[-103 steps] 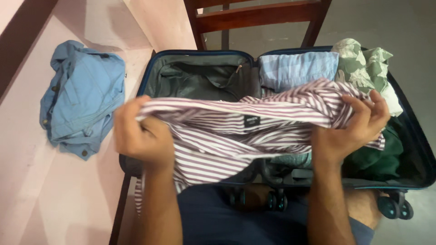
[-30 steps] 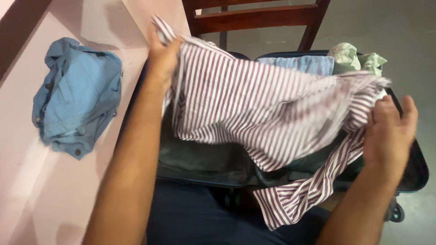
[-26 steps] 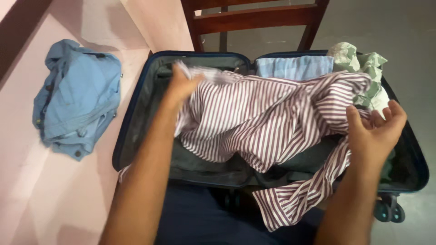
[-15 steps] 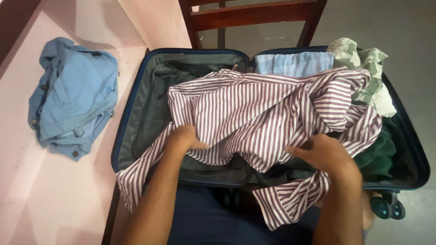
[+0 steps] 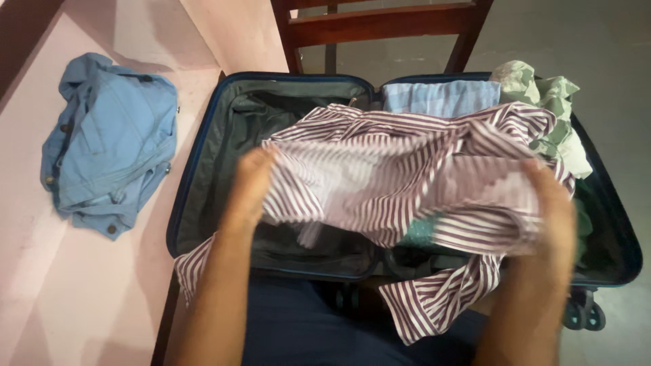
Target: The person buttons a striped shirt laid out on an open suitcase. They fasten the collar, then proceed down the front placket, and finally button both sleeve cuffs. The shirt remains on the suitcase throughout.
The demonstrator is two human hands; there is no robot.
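On the far left, a crumpled light-blue denim shirt with dark buttons (image 5: 108, 146) lies on the pink surface, well apart from both hands. Next comes the open dark-blue hard-shell suitcase (image 5: 196, 169), lying flat with its two halves side by side; its left half shows grey lining and looks otherwise bare apart from the cloth draped across it. The left hand (image 5: 252, 181) is blurred, fingers curled into the left edge of the maroon-and-white striped cotton shirt (image 5: 393, 169); it seems closed on a bunch of the cloth, though the blur hides how firm the grip is. The shirt stretches left to right between the hands, its long axis running across both halves of the case and over the hinge, with one sleeve end hanging over the near left rim and another spilling over the near edge toward the person's lap. Each hand is at its own end of the shirt, so neither is clearly nearer. In the right half, at the far side, sit a folded pale-blue checked cloth (image 5: 441, 97) and a bunched green-and-white patterned garment (image 5: 546, 102). The right hand (image 5: 553, 203), also smeared by motion, presses into the shirt's right end, apparently gripping it. A brown wooden chair (image 5: 380, 24) stands beyond the case.
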